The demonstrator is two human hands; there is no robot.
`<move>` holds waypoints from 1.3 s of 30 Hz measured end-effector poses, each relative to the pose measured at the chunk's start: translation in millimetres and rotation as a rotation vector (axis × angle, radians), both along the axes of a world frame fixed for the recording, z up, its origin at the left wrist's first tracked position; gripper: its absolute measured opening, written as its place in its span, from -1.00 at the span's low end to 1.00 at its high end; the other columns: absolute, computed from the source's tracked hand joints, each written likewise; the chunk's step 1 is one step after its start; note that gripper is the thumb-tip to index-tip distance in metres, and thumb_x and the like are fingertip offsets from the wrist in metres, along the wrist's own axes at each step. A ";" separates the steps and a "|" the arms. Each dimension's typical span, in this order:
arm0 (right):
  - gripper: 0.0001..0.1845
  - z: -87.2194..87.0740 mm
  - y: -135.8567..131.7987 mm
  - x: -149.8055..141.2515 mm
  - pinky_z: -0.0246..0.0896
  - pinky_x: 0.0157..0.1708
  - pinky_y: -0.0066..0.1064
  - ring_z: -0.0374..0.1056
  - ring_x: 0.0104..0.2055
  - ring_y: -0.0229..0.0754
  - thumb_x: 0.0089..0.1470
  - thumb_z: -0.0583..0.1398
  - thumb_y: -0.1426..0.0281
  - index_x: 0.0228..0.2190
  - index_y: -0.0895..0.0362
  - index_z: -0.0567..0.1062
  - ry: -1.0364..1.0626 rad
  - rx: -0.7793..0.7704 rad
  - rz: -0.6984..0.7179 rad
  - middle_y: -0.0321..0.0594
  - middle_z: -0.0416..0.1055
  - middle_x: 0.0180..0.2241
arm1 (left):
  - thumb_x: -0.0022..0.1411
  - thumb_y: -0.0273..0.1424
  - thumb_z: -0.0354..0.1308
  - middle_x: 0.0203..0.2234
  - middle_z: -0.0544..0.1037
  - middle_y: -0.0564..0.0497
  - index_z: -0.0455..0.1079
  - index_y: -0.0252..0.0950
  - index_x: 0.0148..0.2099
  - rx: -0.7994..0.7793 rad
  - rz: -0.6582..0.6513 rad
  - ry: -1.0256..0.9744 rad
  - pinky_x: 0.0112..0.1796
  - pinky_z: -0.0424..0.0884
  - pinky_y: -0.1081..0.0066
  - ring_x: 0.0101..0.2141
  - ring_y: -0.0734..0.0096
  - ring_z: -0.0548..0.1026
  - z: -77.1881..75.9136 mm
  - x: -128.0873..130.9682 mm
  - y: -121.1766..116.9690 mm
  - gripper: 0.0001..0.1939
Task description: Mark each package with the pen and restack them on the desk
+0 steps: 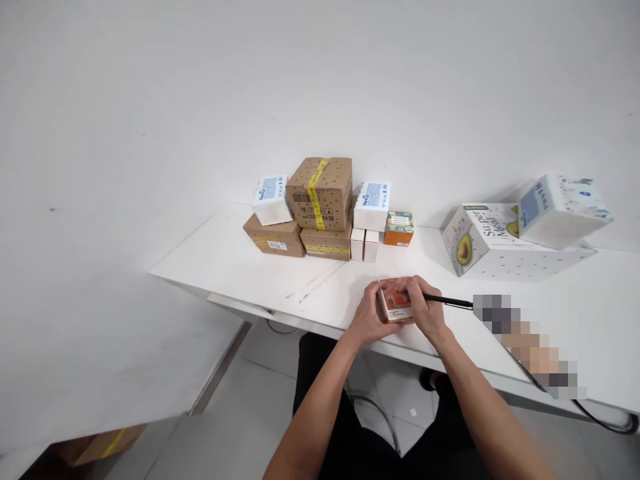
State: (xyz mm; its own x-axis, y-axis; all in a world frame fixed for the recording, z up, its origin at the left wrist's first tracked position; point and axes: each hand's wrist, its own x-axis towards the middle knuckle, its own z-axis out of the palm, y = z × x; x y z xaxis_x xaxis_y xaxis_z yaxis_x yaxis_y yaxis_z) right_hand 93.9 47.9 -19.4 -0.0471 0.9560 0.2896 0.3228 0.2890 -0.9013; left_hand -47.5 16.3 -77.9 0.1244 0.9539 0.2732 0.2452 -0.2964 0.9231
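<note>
My left hand (370,317) is wrapped round the left side of a small orange and white box (399,308), close to the table's front edge. At the box's right side, my right hand (425,310) is closed on a slim black pen (453,302). The thin tip of the pen lies over the box's orange printed face; whether it touches cannot be made out. The pen's other end reaches right, up to a blurred patch. Fingers cover parts of the box's left and right edges.
Brown cartons (320,193) with yellow tape stand stacked at the back, flanked by white tissue packs (373,205). Beside them are small white boxes (357,245) and an orange-green box (399,230). A white avocado-print box (500,260) bears another tissue pack (555,213). A pixelated flat object (530,347) lies right.
</note>
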 end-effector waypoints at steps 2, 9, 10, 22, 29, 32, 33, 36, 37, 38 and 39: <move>-0.59 -4.6 -0.4 -3.7 0.13 -0.56 -0.43 0.22 -0.58 -0.26 0.17 0.03 0.13 -0.56 0.10 0.40 -0.028 0.002 0.005 -0.32 0.36 -0.62 | -0.13 -0.33 0.42 0.21 0.16 -0.21 -0.06 -0.16 0.24 -0.009 0.009 -0.004 0.12 0.23 -0.04 0.18 -0.02 0.23 1.4 0.7 -0.3 -0.03; -0.54 -12.5 -2.5 -5.1 0.15 -0.53 -0.40 0.28 -0.54 -0.22 0.23 -0.02 0.12 -0.49 0.09 0.49 -0.134 0.060 -0.047 -0.26 0.42 -0.58 | -0.16 -0.28 0.42 0.19 0.18 -0.21 -0.19 -0.15 0.31 -0.081 0.041 0.059 0.12 0.24 -0.02 0.17 -0.03 0.25 -2.2 -0.4 0.9 0.11; -0.54 -12.5 -2.3 -5.3 0.14 -0.53 -0.40 0.28 -0.55 -0.21 0.23 -0.02 0.12 -0.49 0.09 0.49 -0.147 0.065 -0.053 -0.26 0.43 -0.58 | -0.17 -0.26 0.43 0.19 0.17 -0.21 -0.20 -0.15 0.32 -0.092 0.047 0.070 0.12 0.24 -0.02 0.17 -0.04 0.24 -2.9 -0.5 1.2 0.13; -0.52 -4.0 0.1 -8.3 0.13 -0.57 -0.42 0.27 -0.59 -0.23 0.21 -0.02 0.09 -0.48 0.11 0.49 -0.177 0.012 -0.042 -0.27 0.44 -0.60 | -0.16 -0.21 0.43 0.21 0.15 -0.17 -0.27 -0.10 0.35 -0.087 0.037 0.114 0.13 0.22 0.00 0.18 -0.06 0.23 -9.4 -2.2 2.2 0.19; -0.55 -8.7 0.5 -8.3 0.26 -0.40 -0.38 0.41 -0.45 -0.17 0.23 -0.03 0.11 -0.37 0.10 0.54 -0.210 0.012 -0.002 -0.21 0.53 -0.46 | -0.16 -0.19 0.43 0.20 0.18 -0.16 -0.25 -0.09 0.35 -0.087 0.037 0.094 0.13 0.22 -0.01 0.17 -0.04 0.25 -9.1 -2.3 2.5 0.18; -0.55 -9.5 0.6 -7.8 0.26 -0.41 -0.38 0.40 -0.46 -0.17 0.23 -0.03 0.11 -0.36 0.09 0.54 -0.215 0.020 -0.004 -0.22 0.53 -0.46 | -0.16 -0.19 0.43 0.20 0.17 -0.16 -0.25 -0.08 0.35 -0.079 0.035 0.095 0.13 0.22 -0.01 0.17 -0.04 0.25 -9.4 -2.3 2.6 0.18; -0.55 -9.4 0.7 -7.7 0.25 -0.41 -0.38 0.40 -0.46 -0.17 0.23 -0.03 0.11 -0.37 0.09 0.54 -0.215 0.020 -0.003 -0.22 0.52 -0.47 | -0.16 -0.20 0.43 0.20 0.17 -0.16 -0.26 -0.08 0.35 -0.074 0.034 0.099 0.13 0.22 -0.01 0.17 -0.04 0.25 -9.5 -2.3 2.6 0.18; -0.56 -9.3 0.9 -7.4 0.25 -0.41 -0.38 0.40 -0.45 -0.17 0.23 -0.02 0.12 -0.39 0.09 0.53 -0.197 0.013 0.022 -0.22 0.52 -0.47 | -0.14 -0.22 0.42 0.21 0.16 -0.16 -0.27 -0.08 0.35 -0.064 0.031 0.113 0.13 0.23 0.02 0.17 -0.02 0.25 -9.4 -2.4 2.6 0.17; -0.57 -9.6 0.9 -7.4 0.24 -0.42 -0.39 0.39 -0.46 -0.18 0.23 -0.01 0.12 -0.40 0.09 0.52 -0.180 0.006 0.025 -0.23 0.51 -0.48 | -0.13 -0.22 0.42 0.21 0.16 -0.16 -0.27 -0.08 0.35 -0.064 0.031 0.118 0.13 0.23 0.02 0.17 -0.02 0.25 -9.2 -2.4 2.6 0.17; -0.57 -10.0 0.7 -7.4 0.23 -0.45 -0.39 0.37 -0.48 -0.19 0.22 -0.01 0.12 -0.43 0.10 0.50 -0.160 0.001 0.014 -0.25 0.49 -0.51 | -0.13 -0.23 0.42 0.21 0.16 -0.16 -0.27 -0.09 0.35 -0.066 0.032 0.122 0.13 0.23 0.02 0.17 -0.02 0.25 -8.8 -2.4 2.6 0.16; -0.57 -10.5 0.4 -7.4 0.20 -0.48 -0.40 0.33 -0.52 -0.20 0.22 0.00 0.12 -0.47 0.10 0.48 -0.134 -0.001 -0.015 -0.26 0.45 -0.55 | -0.14 -0.23 0.42 0.21 0.16 -0.16 -0.27 -0.09 0.35 -0.068 0.034 0.126 0.13 0.23 0.02 0.17 -0.03 0.25 -8.3 -2.4 2.6 0.17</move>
